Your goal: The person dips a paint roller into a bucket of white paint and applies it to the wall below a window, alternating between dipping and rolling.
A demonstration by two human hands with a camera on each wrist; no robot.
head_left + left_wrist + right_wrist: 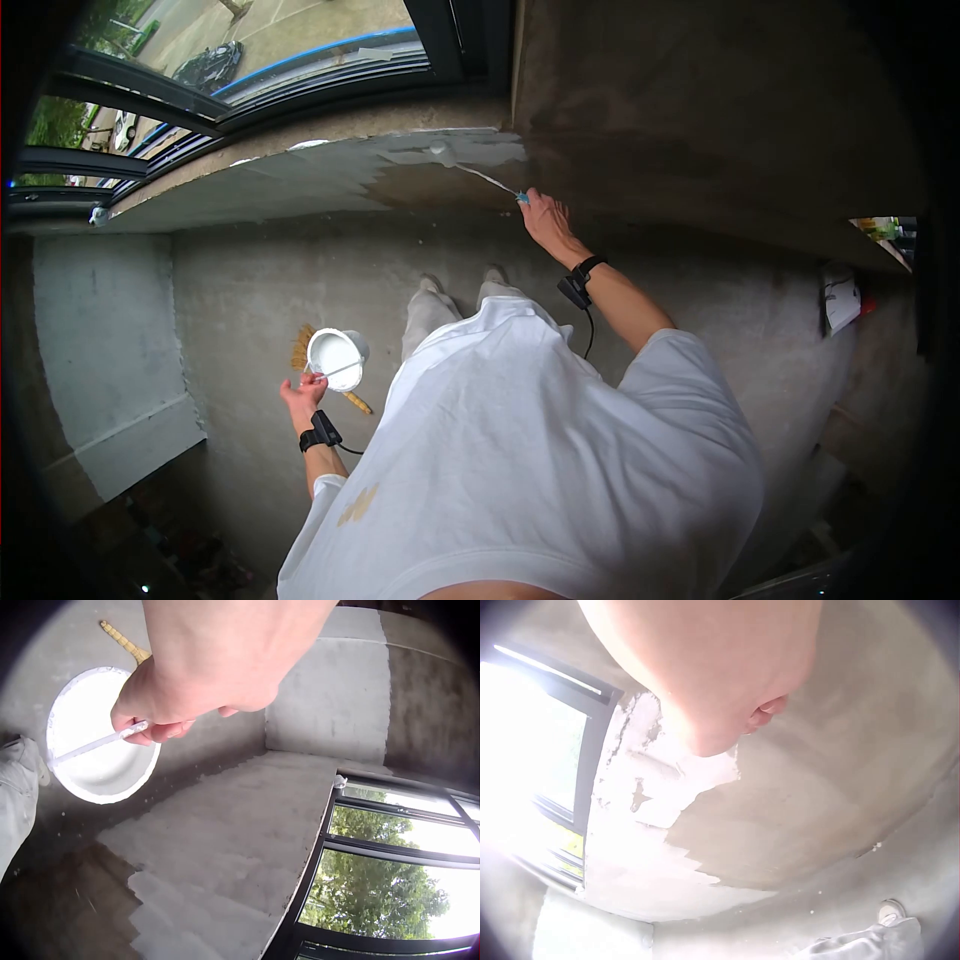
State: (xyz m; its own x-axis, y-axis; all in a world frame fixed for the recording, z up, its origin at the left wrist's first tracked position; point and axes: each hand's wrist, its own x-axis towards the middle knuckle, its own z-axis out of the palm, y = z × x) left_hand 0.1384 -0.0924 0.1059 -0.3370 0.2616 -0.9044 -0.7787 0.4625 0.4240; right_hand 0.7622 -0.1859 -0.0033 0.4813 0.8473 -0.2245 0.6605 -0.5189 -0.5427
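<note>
A white bucket [360, 345] of white paint hangs from my left hand [303, 394], whose fingers are curled round its thin bail handle [97, 744]. In the left wrist view the handle crosses the bucket's mouth. My right hand [548, 222] is out toward the wall below the window and grips the blue handle [522, 198] of a small paint roller [442, 153]. The roller's white head lies against the upper part of that wall, at the border of the white coat. In the right wrist view the fingers [769, 712] are curled and the roller is hidden behind the hand.
White coating [290, 180] covers much of the wall under the dark-framed window [330, 75]; a brown patch [420, 187] remains uncoated. A brush with yellow bristles [301, 347] lies on the floor beyond the bucket. My feet [430, 283] stand close to the wall.
</note>
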